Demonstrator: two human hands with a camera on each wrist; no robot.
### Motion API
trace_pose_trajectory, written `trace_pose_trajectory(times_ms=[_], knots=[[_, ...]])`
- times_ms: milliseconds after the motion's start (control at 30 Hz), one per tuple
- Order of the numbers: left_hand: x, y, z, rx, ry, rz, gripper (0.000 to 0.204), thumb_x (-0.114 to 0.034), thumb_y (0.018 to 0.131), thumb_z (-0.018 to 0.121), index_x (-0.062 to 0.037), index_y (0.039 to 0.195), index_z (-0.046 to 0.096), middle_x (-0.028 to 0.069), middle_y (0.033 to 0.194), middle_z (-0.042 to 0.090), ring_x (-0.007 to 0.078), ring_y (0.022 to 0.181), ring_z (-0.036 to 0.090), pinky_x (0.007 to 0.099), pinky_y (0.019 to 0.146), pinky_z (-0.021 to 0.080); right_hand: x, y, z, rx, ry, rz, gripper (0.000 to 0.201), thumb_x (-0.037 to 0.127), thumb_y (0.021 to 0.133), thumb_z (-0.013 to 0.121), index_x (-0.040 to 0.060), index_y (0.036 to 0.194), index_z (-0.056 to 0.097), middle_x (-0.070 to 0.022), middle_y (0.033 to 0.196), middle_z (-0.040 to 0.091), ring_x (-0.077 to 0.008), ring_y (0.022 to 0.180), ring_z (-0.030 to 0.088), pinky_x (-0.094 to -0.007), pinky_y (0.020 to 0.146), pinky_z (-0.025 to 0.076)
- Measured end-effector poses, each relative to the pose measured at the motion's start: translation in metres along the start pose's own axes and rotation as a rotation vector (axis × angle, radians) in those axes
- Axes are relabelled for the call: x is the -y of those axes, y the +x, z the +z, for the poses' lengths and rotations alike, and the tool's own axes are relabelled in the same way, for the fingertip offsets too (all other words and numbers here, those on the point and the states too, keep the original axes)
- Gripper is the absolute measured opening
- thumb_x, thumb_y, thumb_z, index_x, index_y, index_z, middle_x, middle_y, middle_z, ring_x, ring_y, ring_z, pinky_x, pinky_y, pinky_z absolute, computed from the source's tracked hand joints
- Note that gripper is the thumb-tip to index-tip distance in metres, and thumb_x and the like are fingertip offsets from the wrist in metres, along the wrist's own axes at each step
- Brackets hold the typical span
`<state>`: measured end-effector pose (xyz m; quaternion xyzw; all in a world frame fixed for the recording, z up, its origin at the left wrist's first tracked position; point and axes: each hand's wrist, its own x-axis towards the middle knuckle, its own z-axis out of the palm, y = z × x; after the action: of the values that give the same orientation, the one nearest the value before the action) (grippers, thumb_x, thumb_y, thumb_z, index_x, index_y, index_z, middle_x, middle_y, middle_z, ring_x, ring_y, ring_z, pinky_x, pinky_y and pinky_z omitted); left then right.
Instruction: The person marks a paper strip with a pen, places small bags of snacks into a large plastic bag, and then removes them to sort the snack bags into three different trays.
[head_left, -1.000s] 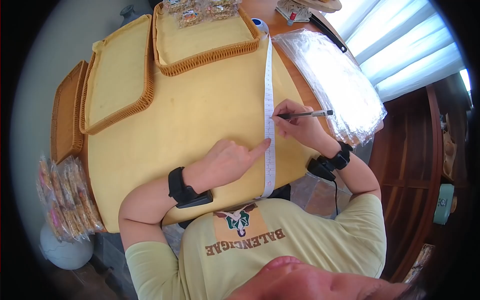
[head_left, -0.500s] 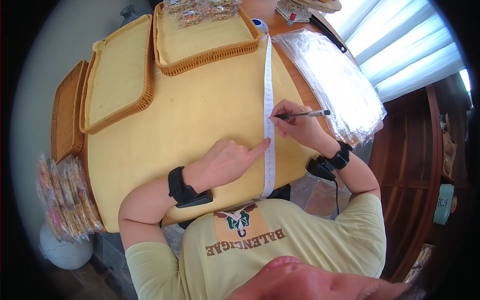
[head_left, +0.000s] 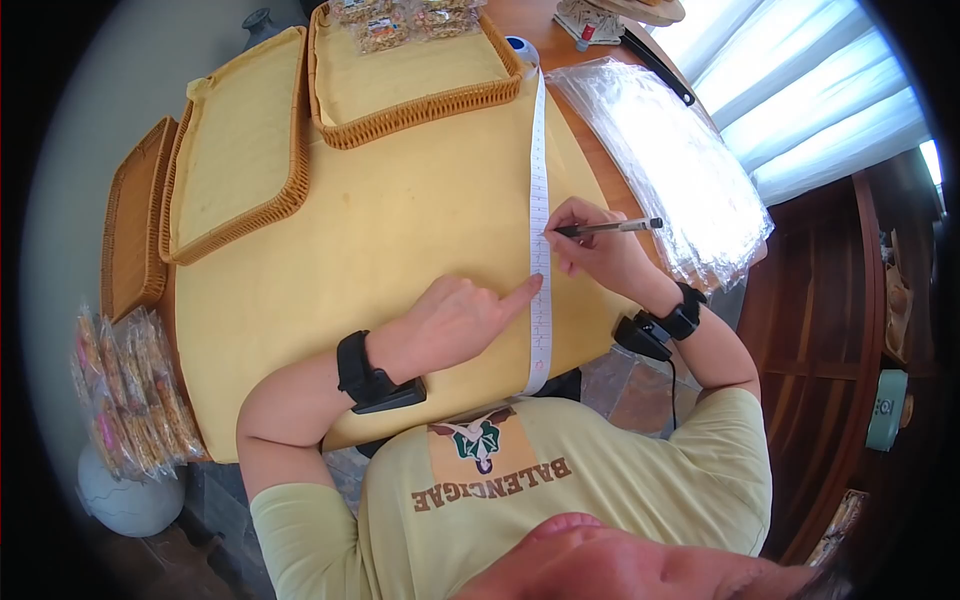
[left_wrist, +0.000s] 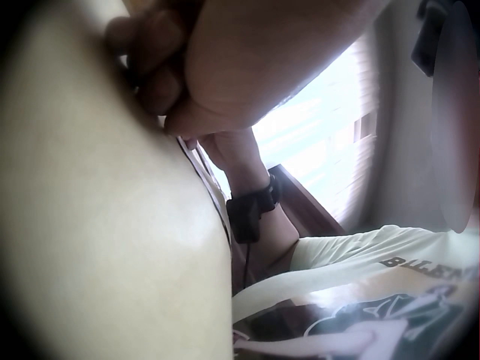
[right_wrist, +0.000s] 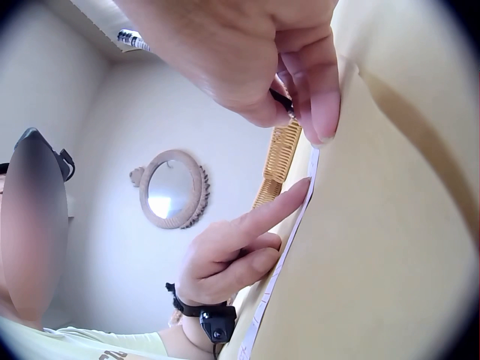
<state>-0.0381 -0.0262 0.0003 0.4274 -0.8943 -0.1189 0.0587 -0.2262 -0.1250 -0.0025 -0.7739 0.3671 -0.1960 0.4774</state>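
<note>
A white measuring tape (head_left: 538,150) runs in a long strip over the yellow table cover (head_left: 390,230), from near the far baskets to the front edge. My left hand (head_left: 450,322) presses its straight index fingertip on the tape, with the other fingers folded under. In the right wrist view that finger (right_wrist: 274,208) points along the tape's edge. Just beyond it, my right hand (head_left: 602,248) pinches a black-and-clear pen (head_left: 628,226), its point end close beside the tape's right edge. The pen is mostly hidden by the hand in the right wrist view.
Shallow wicker baskets (head_left: 425,104) lined with cloth stand at the back and left, one with snack packets (head_left: 382,32). More wrapped snacks (head_left: 135,395) lie at the left edge. A stack of clear plastic bags (head_left: 672,170) and a black handle (head_left: 657,66) lie at right.
The left index finger stays on the tape. The right hand and pen make only slight movements beside the tape.
</note>
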Motion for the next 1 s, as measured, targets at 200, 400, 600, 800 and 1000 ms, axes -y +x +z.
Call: trace_pose_trajectory(times_ms=[200,400,600,800,1000], knots=[[0.0,0.0,0.0,-0.003,0.004,0.003,0.06,-0.003,0.068,0.048,-0.0066,0.126,0.034,0.0077,0.049,0.048,0.0221,0.039,0.048,0.032,0.037,0.037,-0.001,0.0,0.0,-0.005,0.029,0.023,0.009,0.007,0.08,0.057,0.0003,0.082,0.052,-0.0018,0.063,0.056,-0.0065,0.051,0.056,-0.0169,0.042,0.044],[0.0,0.0,0.0,0.0,0.007,0.0,0.06,-0.003,0.068,0.048,-0.0065,0.126,0.033,0.0077,0.049,0.048,0.0221,0.039,0.048,0.032,0.037,0.037,0.0,-0.001,0.0,0.016,0.036,0.013,0.009,0.007,0.079,0.057,0.0002,0.082,0.052,-0.0024,0.065,0.057,-0.0061,0.052,0.056,-0.017,0.044,0.044],[0.0,0.0,0.002,-0.009,0.016,0.007,0.06,-0.004,0.069,0.048,-0.0062,0.127,0.032,0.0078,0.05,0.048,0.0223,0.04,0.049,0.0321,0.037,0.038,0.001,-0.002,-0.001,0.035,0.027,-0.004,0.01,0.008,0.08,0.057,0.0,0.083,0.052,-0.0021,0.066,0.056,-0.0058,0.052,0.055,-0.0173,0.045,0.044],[0.0,0.0,0.003,-0.006,0.008,0.004,0.061,-0.004,0.069,0.048,-0.0061,0.127,0.031,0.0079,0.049,0.048,0.0226,0.04,0.049,0.0322,0.037,0.038,0.012,0.003,-0.009,0.001,0.07,0.052,0.011,0.01,0.082,0.056,0.0002,0.086,0.051,-0.0001,0.069,0.053,-0.0046,0.055,0.054,-0.0174,0.049,0.045],[0.001,0.0,0.0,-0.002,-0.004,0.0,0.06,-0.003,0.068,0.048,-0.0061,0.127,0.032,0.0077,0.049,0.048,0.0224,0.04,0.049,0.0324,0.037,0.037,0.003,0.015,-0.008,0.066,0.077,0.049,0.012,0.012,0.082,0.055,0.0003,0.084,0.052,-0.002,0.067,0.055,-0.006,0.054,0.054,-0.0187,0.046,0.044]])
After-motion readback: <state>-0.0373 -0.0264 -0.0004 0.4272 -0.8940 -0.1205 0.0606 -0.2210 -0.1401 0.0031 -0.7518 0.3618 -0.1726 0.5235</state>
